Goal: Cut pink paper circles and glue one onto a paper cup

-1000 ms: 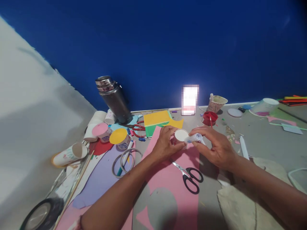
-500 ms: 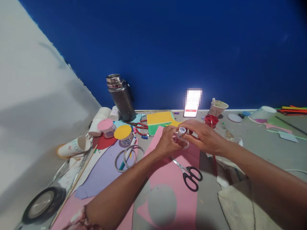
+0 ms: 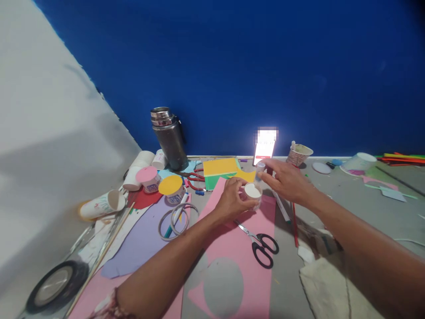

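Nearest me on the grey surface [image 3: 365, 208] I see a pink sheet [image 3: 239, 248] with a round hole cut out, black-handled scissors [image 3: 260, 248] lying on its right part. Further in, my left hand [image 3: 232, 199] curls around a small paper cup [image 3: 253, 193] standing on that sheet. Just beyond it, my right hand [image 3: 287, 181] pinches a small glue tube [image 3: 260, 170] between its fingertips. At the far edge, by the blue wall, a steel flask [image 3: 170, 138] stands.
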{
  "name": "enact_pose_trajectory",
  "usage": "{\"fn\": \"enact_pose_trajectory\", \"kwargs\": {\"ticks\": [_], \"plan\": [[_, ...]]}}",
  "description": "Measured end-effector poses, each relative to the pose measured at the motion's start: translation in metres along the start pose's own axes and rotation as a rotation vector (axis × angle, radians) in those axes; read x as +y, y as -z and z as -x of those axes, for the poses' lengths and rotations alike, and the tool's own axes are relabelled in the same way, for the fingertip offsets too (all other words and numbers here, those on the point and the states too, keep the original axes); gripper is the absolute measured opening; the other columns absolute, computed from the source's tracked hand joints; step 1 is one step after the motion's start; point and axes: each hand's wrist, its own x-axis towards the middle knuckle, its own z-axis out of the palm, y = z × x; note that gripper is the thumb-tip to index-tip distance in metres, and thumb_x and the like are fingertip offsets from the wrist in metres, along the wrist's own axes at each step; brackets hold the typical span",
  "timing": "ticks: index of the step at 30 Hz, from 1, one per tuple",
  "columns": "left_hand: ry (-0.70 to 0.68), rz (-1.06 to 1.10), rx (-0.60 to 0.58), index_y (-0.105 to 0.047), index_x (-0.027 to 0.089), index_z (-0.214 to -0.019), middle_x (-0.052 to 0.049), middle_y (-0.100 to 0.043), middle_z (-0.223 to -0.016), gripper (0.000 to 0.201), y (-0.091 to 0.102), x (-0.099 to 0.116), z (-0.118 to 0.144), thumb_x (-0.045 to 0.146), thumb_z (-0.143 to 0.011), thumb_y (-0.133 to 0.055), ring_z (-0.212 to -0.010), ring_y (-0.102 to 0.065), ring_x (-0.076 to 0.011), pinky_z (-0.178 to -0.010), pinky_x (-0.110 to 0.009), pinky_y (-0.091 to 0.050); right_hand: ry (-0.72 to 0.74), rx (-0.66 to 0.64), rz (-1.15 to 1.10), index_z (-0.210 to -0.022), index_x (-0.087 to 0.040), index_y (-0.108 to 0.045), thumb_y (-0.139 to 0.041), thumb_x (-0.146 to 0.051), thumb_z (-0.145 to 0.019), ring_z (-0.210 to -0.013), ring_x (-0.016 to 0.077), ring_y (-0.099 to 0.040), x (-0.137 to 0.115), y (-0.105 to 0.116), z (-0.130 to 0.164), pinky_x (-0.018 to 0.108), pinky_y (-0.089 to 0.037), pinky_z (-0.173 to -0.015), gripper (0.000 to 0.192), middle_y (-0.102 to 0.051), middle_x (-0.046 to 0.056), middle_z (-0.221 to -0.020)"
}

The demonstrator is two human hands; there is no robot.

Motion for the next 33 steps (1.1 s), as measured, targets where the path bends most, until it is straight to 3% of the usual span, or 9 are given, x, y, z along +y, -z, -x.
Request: {"fn": "enact_pose_trajectory", "kwargs": {"ticks": [3, 7, 12, 16, 25, 33], "plan": [[0.014, 0.018, 0.004, -0.062, 0.020, -0.102, -0.009, -0.059, -0.117, 0.043, -0.001, 0.000, 0.001, 0.022, -0.065, -0.084, -0.114, -0.052, -0.0284, -0.090, -0.040, -0.049, -0.091, -0.013, -0.041, -0.082, -0.022, -0.058, -0.051, -0.033, -0.092, -0.063, 0.0185, -0.054, 0.003, 0.007, 0.009, 0.030, -0.034, -0.058, 0.017, -0.064, 0.002, -0.072], [0.027, 0.027, -0.014, -0.063, 0.019, -0.104, -0.010, -0.058, -0.118, 0.043, 0.001, 0.000, 0.000, 0.024, -0.066, -0.084, -0.115, -0.051, -0.0290, -0.088, -0.038, -0.049, -0.128, -0.084, -0.262, -0.085, -0.021, -0.063, -0.056, -0.036, -0.090, -0.064, 0.0168, -0.057, -0.006, 0.009, 0.018, 0.028, -0.038, -0.058, 0.017, -0.068, 0.000, -0.075], [0.034, 0.020, -0.028, -0.064, 0.019, -0.104, -0.010, -0.058, -0.119, 0.042, 0.003, 0.001, 0.000, 0.024, -0.067, -0.084, -0.117, -0.049, -0.0289, -0.092, -0.039, -0.047, -0.132, 0.127, -0.253, -0.097, -0.021, -0.068, -0.059, -0.035, -0.088, -0.064, 0.0166, -0.057, -0.013, -0.003, 0.015, 0.029, -0.039, -0.061, 0.018, -0.069, 0.001, -0.080], [0.055, 0.026, -0.038, -0.064, 0.018, -0.103, -0.010, -0.057, -0.118, 0.042, 0.003, 0.004, 0.000, 0.022, -0.066, -0.084, -0.115, -0.049, -0.0285, -0.090, -0.038, -0.047, -0.212, 0.147, -0.124, -0.092, -0.021, -0.067, -0.060, -0.037, -0.088, -0.067, 0.0183, -0.058, -0.006, -0.015, 0.004, 0.030, -0.038, -0.061, 0.018, -0.071, 0.002, -0.081], [0.115, 0.117, -0.036, -0.064, 0.016, -0.102, -0.010, -0.059, -0.112, 0.045, 0.004, 0.005, -0.001, 0.022, -0.062, -0.085, -0.109, -0.053, -0.0271, -0.089, -0.036, -0.047, -0.204, 0.024, -0.026, -0.076, -0.022, -0.059, -0.059, -0.038, -0.084, -0.063, 0.0181, -0.053, -0.015, -0.016, -0.029, 0.029, -0.028, -0.056, 0.019, -0.067, 0.003, -0.073], [0.191, 0.300, -0.087, -0.063, 0.014, -0.100, -0.004, -0.067, -0.086, 0.044, 0.002, 0.000, -0.001, 0.021, -0.062, -0.083, -0.077, -0.062, -0.0181, -0.066, -0.029, -0.050, 0.010, -0.175, -0.060, -0.075, -0.020, -0.061, -0.061, -0.029, -0.080, -0.062, 0.0147, -0.050, -0.028, -0.013, -0.051, 0.027, -0.029, -0.055, 0.011, -0.067, 0.002, -0.075]]}}
